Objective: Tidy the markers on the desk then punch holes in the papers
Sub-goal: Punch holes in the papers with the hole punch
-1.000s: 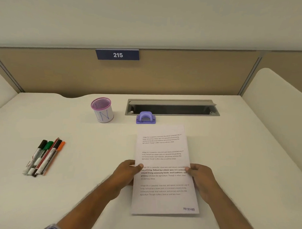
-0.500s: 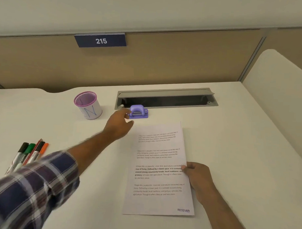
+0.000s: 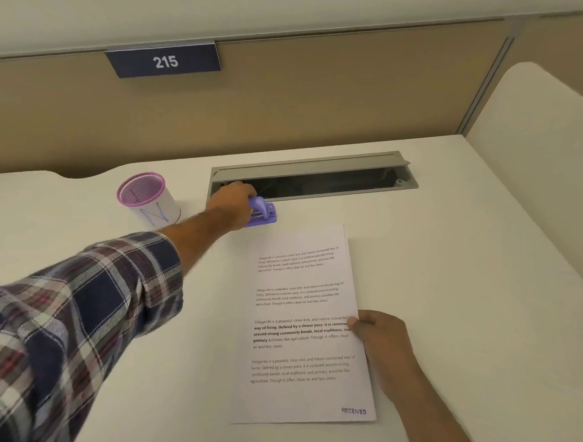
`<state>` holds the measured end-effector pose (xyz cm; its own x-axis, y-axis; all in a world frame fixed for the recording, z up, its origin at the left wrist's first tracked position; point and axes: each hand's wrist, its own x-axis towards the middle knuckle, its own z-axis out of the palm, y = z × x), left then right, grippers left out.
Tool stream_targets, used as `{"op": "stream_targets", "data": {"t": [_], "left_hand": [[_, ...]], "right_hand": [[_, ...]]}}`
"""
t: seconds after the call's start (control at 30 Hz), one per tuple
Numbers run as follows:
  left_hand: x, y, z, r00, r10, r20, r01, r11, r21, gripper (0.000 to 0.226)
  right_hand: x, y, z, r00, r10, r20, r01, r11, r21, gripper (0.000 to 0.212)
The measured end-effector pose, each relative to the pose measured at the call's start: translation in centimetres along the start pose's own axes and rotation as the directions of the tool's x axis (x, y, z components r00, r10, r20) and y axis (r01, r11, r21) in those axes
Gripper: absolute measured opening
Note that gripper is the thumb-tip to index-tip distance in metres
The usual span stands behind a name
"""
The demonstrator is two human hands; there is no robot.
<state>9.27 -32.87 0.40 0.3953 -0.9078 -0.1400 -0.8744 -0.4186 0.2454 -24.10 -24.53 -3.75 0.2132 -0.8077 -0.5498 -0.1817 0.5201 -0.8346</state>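
A: Left hand is stretched far out, arm near straight, plaid sleeve pushed up the forearm, and the fingers are curled round the purple hole punch. It looks like a closing grip on the left end of it.

B: And the right hand?

A: Low and near the body, thumb pressed on top of the papers at their right edge, the other fingers out of sight. I'd say it is pinning them so nothing slides while the other arm reaches.

B: Where does the punch sit?

A: On the worktop, just past the top edge of the papers and right at the lip of the grey cable tray. Handy, one short drag to the sheet.

B: Markers?

A: None in view. The mesh pen cup stands left of the punch, and I can't tell what is in it.
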Motion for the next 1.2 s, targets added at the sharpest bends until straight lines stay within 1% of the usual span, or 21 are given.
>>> {"op": "stream_targets", "data": {"t": [0.13, 0.2, 0.33, 0.47, 0.53, 0.63, 0.7, 0.77, 0.9, 1.2], "left_hand": [[0.1, -0.3, 0.0, 0.996, -0.038, 0.081, 0.045, 0.995, -0.09, 0.038], [-0.2, -0.3, -0.3, 0.992, -0.075, 0.101, 0.092, 0.98, -0.175, 0.038], [-2.0, -0.5, -1.5, 0.978, -0.154, 0.138, 0.19, 0.93, -0.314, 0.035], [-5.6, -1.7, -1.9, 0.962, -0.233, 0.14, 0.271, 0.863, -0.426, 0.032], [-8.1, -2.8, -1.6, 0.946, -0.283, 0.155, 0.322, 0.797, -0.511, 0.025], [-13.5, -4.5, -0.8, 0.919, -0.349, 0.185, 0.372, 0.603, -0.706, 0.015], [-17.7, -5.2, 0.0, 0.9, -0.386, 0.202, 0.388, 0.499, -0.775, 0.014], [-21.5, -5.6, 0.6, 0.885, -0.413, 0.216, 0.4, 0.435, -0.807, 0.015], [-27.1, -5.6, 1.8, 0.868, -0.431, 0.245, 0.423, 0.385, -0.82, 0.013], [-32.2, -6.5, 4.3, 0.852, -0.463, 0.243, 0.41, 0.304, -0.86, 0.007]], "right_hand": [[0.1, -0.1, 0.0, 1.0, 0.002, 0.011, -0.002, 1.0, -0.004, 0.015], [0.1, -0.1, 0.0, 1.0, 0.004, 0.02, -0.003, 1.0, -0.003, 0.015], [-0.1, -0.3, -0.1, 1.0, -0.001, 0.024, 0.001, 1.0, -0.021, 0.015], [-0.4, -0.5, -0.1, 1.0, 0.001, 0.022, 0.0, 1.0, -0.027, 0.014], [-0.5, -0.6, -0.1, 1.0, 0.001, 0.022, 0.0, 0.999, -0.043, 0.014], [-0.8, -0.6, 0.0, 1.0, -0.005, 0.023, 0.006, 0.999, -0.052, 0.014], [-1.4, -0.7, 0.1, 1.0, -0.017, 0.016, 0.018, 0.998, -0.059, 0.014], [-2.1, -0.6, 0.2, 1.0, -0.024, 0.008, 0.024, 0.998, -0.063, 0.014], [-3.6, -0.2, 0.4, 1.0, -0.008, -0.002, 0.008, 0.999, -0.048, 0.014], [-7.2, 1.3, 1.0, 0.999, -0.006, -0.046, 0.003, 0.999, -0.049, 0.016]]}}
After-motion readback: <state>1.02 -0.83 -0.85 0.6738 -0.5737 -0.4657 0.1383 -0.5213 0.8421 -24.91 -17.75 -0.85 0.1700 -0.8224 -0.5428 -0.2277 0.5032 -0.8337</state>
